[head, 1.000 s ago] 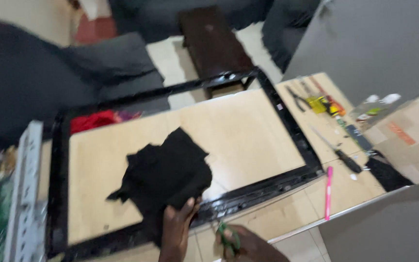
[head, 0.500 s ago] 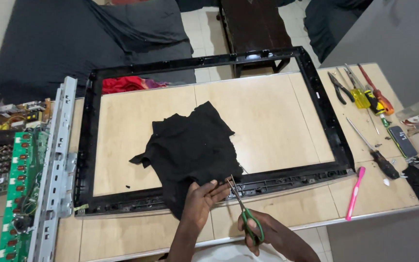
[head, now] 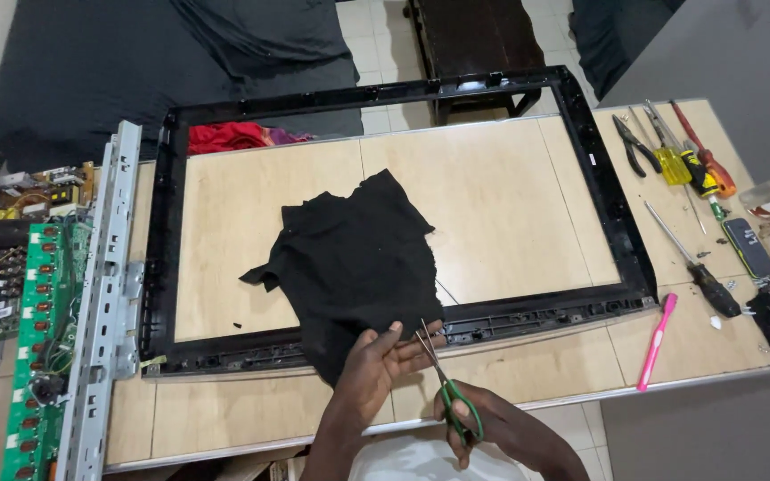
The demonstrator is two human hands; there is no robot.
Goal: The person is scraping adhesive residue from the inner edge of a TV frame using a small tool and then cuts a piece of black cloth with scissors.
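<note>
At nine o'clock a green circuit board (head: 39,347) and a grey metal rail (head: 104,303) are laid along the edge of the surface (head: 510,205). A black frame (head: 158,240) is spread over the middle, with red cloth (head: 225,136) seen at its eleven o'clock corner. A black cloth (head: 354,258) is draped from the centre over the frame's near bar at six o'clock, where its lower edge is pinched in the grip of the left hand (head: 374,365). Scissors (head: 446,383) with green handles are grasped by the right hand (head: 483,428), their blades pointed at the cloth's edge. At four o'clock a pink tool (head: 655,341) is laid; at two o'clock, pliers (head: 634,144) and screwdrivers (head: 683,160).
</note>
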